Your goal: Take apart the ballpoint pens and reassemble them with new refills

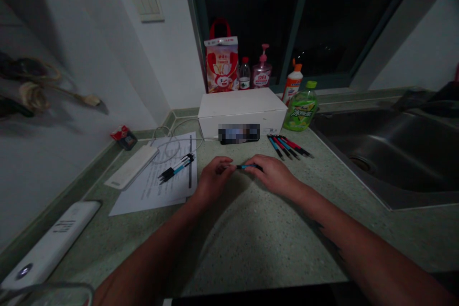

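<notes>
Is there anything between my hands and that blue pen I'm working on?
No. The left hand and right hand both already grip the blue pen at its ends, above the counter. Nothing sits between.

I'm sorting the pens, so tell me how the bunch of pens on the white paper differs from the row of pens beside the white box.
The bunch of pens on the white paper is blue and black only; the row of pens beside the white box also includes red ones. The bunch lies left of the left hand and slants up to the right; the row lies on bare green speckled counter, right of the right hand, slanting the other way. Both lie flat, untouched.
</notes>
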Demonstrator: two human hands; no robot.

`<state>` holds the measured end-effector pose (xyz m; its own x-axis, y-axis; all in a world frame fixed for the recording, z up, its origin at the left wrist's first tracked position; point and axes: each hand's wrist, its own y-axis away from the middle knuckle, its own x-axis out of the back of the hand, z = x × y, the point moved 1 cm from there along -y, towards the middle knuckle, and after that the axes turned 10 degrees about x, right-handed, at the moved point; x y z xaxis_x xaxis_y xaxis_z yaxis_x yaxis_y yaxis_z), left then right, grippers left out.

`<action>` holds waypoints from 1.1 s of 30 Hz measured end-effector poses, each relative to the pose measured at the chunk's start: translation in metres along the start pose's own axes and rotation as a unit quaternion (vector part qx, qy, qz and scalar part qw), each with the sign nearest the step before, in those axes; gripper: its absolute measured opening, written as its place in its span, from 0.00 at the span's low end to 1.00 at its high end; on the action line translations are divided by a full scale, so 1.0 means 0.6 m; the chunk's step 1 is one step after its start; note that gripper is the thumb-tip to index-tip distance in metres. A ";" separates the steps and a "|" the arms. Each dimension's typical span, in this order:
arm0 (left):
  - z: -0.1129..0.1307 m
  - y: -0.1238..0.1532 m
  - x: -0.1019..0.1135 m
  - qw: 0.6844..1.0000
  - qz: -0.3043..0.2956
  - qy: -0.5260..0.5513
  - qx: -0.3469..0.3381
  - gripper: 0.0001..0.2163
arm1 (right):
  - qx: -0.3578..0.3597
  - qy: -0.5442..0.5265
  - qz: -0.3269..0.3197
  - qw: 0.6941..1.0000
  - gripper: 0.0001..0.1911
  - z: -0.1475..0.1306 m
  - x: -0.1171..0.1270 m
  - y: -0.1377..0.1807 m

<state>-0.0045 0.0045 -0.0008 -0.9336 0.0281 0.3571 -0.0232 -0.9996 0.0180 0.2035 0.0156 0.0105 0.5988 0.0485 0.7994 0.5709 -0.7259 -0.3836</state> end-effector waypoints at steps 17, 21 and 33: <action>0.000 0.002 0.004 0.988 0.057 -0.113 -0.090 0.03 | -0.028 -0.119 0.022 0.992 0.05 0.019 0.002 -0.002; 0.000 0.005 -0.001 0.994 0.040 -0.068 -0.074 0.02 | -0.086 -0.262 0.119 0.954 0.13 0.041 0.019 -0.005; 0.004 0.034 -0.034 0.988 -0.138 -0.056 -0.050 0.04 | -0.141 -0.438 0.196 0.866 0.27 0.020 -0.018 -0.013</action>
<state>0.0148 -0.0163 -0.0057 -0.8419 0.2949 0.4520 -0.3122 -0.9492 0.0378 0.1995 0.0292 -0.0007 0.9822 0.1736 -0.0720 0.1422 -0.9370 -0.3192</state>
